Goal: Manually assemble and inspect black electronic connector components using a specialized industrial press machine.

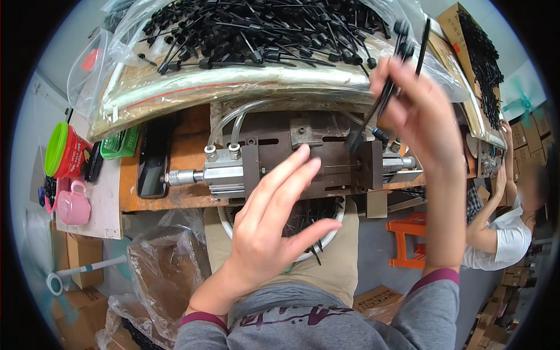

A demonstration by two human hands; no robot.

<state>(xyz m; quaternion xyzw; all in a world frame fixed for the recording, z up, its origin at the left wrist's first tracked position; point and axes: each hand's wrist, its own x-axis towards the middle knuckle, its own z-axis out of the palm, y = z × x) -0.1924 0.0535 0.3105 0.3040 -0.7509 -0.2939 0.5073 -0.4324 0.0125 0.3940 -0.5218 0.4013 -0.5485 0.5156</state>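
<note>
My right hand (424,114) is raised beside the right end of a dark metal fixture (271,128), blurred by motion. Its fingers are closed round a few long black plastic rods (370,118) with thick ends; the exact number cannot be made out. One rod's lower end overlaps the fixture in the picture. My left hand (262,224) hovers over the front of the fixture, fingers stretched out and thumb apart, holding nothing. A silver air cylinder (224,179) is mounted at the fixture's left, another (399,164) at its right.
Black rods (262,35) heap on a plastic-lined tray (233,81) behind the fixture. A white-rimmed basin (340,228) with black parts sits on my lap. At left are a phone (153,160), a pink cup (74,207) and a red tub (74,154). Another person (501,242) works at right, near an orange stool (402,242).
</note>
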